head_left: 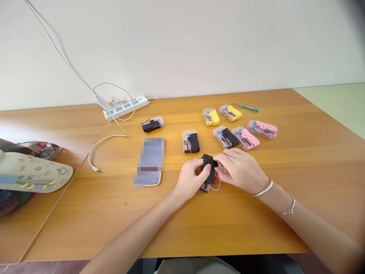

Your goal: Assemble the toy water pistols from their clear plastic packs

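Note:
Both hands hold one small black-and-clear plastic gadget (209, 176) with a round black knob, just above the near middle of the table. My left hand (190, 177) pinches its black part from the left, thumb across the front. With bent fingers, my right hand (238, 169) grips around the knob on the right side. A clear curved loop and a bit of red show under the fingers; the rest is partly covered. Just beyond lie similar pieces: a black one (191, 141), another black one (225, 137) and a pink one (245, 138).
Farther back are two yellow pieces (211, 117), another pink one (262, 129), a black one (153, 124) and a teal screwdriver (246, 107). A blurred phone (151, 161) lies left. A power strip (127, 108) with a loose white cable (107, 136) stands near the wall. Bags (37, 171) sit far left.

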Tool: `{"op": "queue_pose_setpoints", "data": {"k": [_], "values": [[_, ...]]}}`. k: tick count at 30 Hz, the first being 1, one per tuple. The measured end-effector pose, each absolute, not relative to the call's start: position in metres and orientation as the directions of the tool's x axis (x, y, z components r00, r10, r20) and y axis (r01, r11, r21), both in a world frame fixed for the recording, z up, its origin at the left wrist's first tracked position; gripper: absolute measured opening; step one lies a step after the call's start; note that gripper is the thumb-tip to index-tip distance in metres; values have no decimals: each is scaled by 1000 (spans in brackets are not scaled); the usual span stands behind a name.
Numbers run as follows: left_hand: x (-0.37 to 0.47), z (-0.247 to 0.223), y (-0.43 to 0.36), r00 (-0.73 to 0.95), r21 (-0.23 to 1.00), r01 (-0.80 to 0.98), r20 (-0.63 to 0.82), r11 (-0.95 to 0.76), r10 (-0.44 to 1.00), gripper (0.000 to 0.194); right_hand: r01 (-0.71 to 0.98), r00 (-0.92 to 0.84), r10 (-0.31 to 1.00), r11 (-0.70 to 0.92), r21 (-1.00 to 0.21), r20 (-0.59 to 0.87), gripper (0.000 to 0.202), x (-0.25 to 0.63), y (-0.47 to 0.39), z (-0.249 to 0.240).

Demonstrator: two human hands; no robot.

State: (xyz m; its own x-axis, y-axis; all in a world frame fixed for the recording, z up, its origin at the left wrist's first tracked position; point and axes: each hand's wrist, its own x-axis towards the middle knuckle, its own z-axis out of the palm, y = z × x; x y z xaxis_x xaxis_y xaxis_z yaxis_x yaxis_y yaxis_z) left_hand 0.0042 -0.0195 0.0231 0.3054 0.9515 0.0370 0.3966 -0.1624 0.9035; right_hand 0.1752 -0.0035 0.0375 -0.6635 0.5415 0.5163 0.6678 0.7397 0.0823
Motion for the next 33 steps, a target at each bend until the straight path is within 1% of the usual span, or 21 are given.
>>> {"op": "queue_pose_setpoints", "data": {"k": [3,8,12,22,26,29,31,33], "values": [[4,24,-20,312,909,382,42,-166,949,29,667,-671,523,735,119,525,14,173,-4,37],[4,24,-20,298,877,447,40,-176,954,31,681,-672,505,710,182,542,16,171,-4,33],[4,24,-20,288,858,482,38,-179,957,29,681,-684,490,695,232,540,18,170,-4,28],[5,22,-20,199,830,547,-1,-110,980,30,699,-688,481,640,319,543,20,163,-1,20],[6,23,-22,216,811,563,41,-159,976,28,731,-646,496,620,285,580,26,163,4,24],[5,24,-22,215,853,496,60,-162,975,28,737,-623,502,633,235,600,26,165,5,30],[3,24,-20,210,880,453,54,-146,976,29,743,-591,513,647,172,622,24,167,4,33],[1,24,-19,199,896,427,40,-124,979,29,755,-536,540,650,83,649,21,169,2,34]]}}
